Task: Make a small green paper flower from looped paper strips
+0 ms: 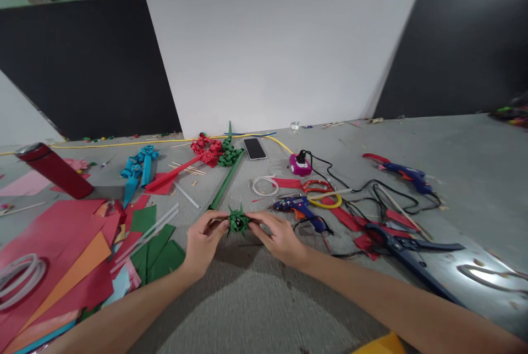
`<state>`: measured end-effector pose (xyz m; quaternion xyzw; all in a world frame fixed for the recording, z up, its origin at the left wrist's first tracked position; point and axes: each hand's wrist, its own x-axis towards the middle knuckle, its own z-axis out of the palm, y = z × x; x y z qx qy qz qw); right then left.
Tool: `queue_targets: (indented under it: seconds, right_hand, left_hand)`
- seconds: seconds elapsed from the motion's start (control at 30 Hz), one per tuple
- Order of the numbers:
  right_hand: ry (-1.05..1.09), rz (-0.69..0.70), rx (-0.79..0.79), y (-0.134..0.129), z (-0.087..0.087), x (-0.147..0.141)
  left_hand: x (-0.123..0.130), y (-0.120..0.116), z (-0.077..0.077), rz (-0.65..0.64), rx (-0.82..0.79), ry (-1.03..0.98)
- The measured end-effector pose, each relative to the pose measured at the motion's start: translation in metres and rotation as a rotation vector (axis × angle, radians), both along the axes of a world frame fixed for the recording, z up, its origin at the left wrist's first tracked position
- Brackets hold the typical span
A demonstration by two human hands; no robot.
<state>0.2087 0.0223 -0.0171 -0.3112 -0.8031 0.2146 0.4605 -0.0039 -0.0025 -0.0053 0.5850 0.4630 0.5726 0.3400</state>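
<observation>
Two bare hands meet at a small spiky green paper piece point(238, 221), which sits between them, low in the middle of the view. The left hand point(205, 240) pinches its left side between thumb and fingers; the right hand point(281, 237) grips its right side the same way. Just beyond the left hand, a green stick point(226, 181) slants up to a green paper flower point(229, 154), with a red paper flower point(207, 149) beside it. A phone point(255, 149) lies to the right of these. Near the right hand, on its far side, is a blue glue gun point(300, 208); a second glue gun point(408, 175) lies well apart, farther right. Green paper sheets point(165, 255) lie to the left of the left hand, and a red bottle point(58, 171) leans farther left.
</observation>
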Motion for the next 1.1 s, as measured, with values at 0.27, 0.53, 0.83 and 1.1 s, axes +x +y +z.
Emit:
queue_targets:
  seconds: [0.27,0.53,0.83,1.1]
  right_hand:
    - [-0.002,-0.025,-0.074,-0.0013,0.0016,-0.0016]
    - [-0.063,-0.082,-0.091,-0.0026,0.0092,-0.0013]
    - [-0.07,-0.048,-0.129,-0.0034,0.0085,-0.0013]
    - [-0.05,0.067,0.0,-0.0015,0.0067,-0.0004]
  left_hand:
    - [0.0003,0.0063,0.0003,-0.084,-0.015,-0.086]
    - [0.0007,0.0065,0.0024,-0.099,-0.088,-0.094]
    - [-0.0002,0.0091,-0.0021,-0.077,-0.164,-0.168]
    - [-0.0001,0.0086,-0.0005,-0.091,-0.09,-0.146]
